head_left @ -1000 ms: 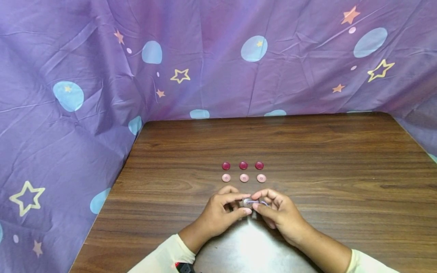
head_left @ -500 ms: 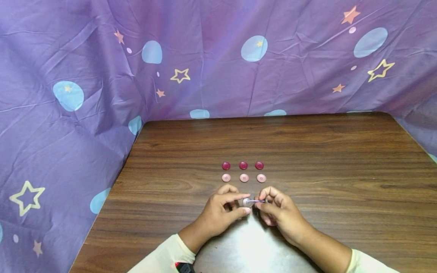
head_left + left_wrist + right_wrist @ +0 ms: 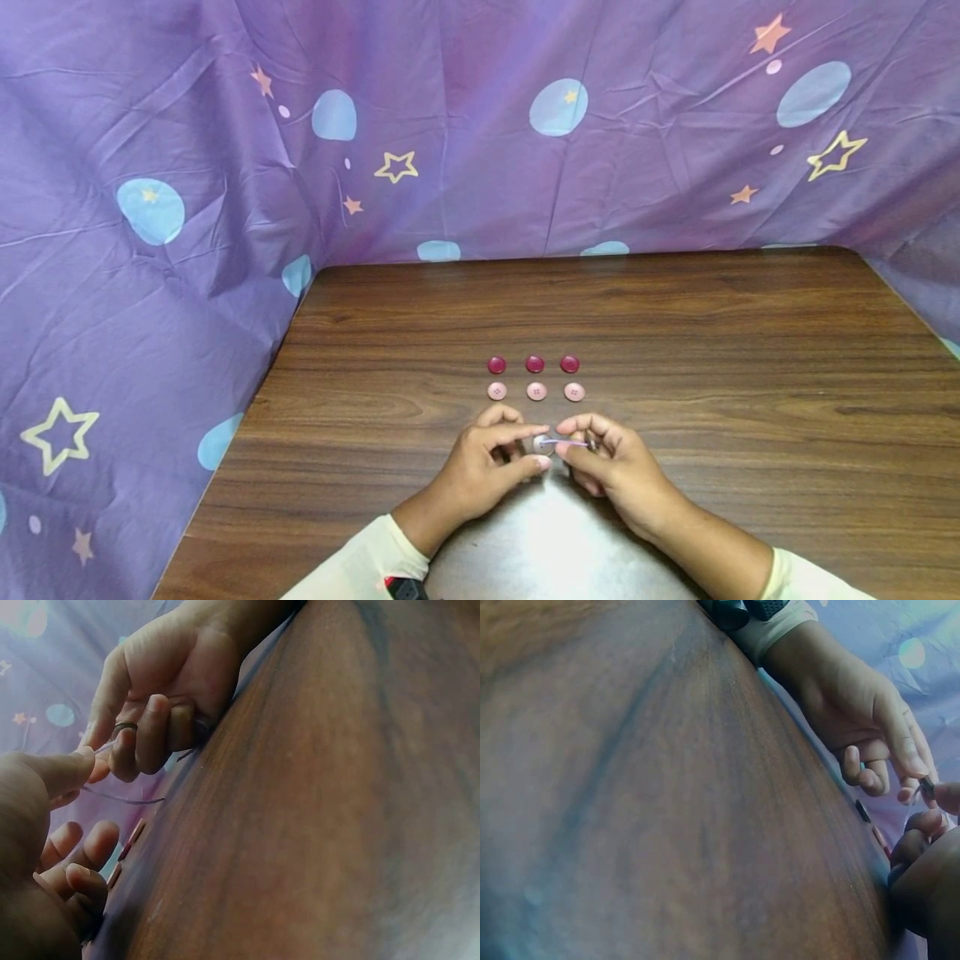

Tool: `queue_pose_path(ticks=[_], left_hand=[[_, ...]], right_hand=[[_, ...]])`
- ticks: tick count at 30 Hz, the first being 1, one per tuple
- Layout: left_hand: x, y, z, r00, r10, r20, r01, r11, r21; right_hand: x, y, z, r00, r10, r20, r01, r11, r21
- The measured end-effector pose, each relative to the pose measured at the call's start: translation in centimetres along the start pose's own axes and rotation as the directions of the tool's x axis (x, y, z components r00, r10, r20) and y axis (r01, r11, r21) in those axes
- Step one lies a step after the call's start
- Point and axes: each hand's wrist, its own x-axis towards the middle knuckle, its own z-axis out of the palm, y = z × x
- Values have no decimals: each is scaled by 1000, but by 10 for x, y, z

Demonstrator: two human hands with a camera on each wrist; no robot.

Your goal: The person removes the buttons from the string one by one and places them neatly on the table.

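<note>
My left hand (image 3: 480, 462) pinches a small pale button (image 3: 540, 444) by its edges, between thumb and index finger. A thin lilac cord (image 3: 564, 442) runs from the face of that button to my right hand (image 3: 618, 458), whose thumb and fingers pinch it. In the left wrist view a length of the cord (image 3: 124, 798) dangles below the fingertips. The right wrist view shows the button (image 3: 928, 784) edge-on, looking dark. Both hands are just above the table, close together, and partly hide the cord.
Beyond the hands, several buttons lie in two rows: dark red ones (image 3: 535, 364) at the back and pink ones (image 3: 536, 392) in front. They lie on a brown wood-grain table (image 3: 675, 325). A purple patterned cloth (image 3: 487, 167) hangs behind and at the left.
My right hand pulled the cord to the right until it lay straighter, then its fingertips came slightly back towards the button. The left hand and the rows of buttons stayed put.
</note>
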Motion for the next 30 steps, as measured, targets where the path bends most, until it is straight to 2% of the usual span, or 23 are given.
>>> queue_pose_path(ticks=[9, 17, 30], left_hand=[[0, 0, 1, 999, 38, -12, -38, 999, 12], [1, 0, 1, 999, 31, -18, -31, 999, 16], [1, 0, 1, 999, 31, -30, -31, 999, 22]], right_hand=[[0, 0, -1, 998, -5, -61, 0, 997, -79], [0, 0, -2, 996, -6, -85, -6, 990, -140], [-1, -1, -1, 994, 0, -108, -8, 997, -73]])
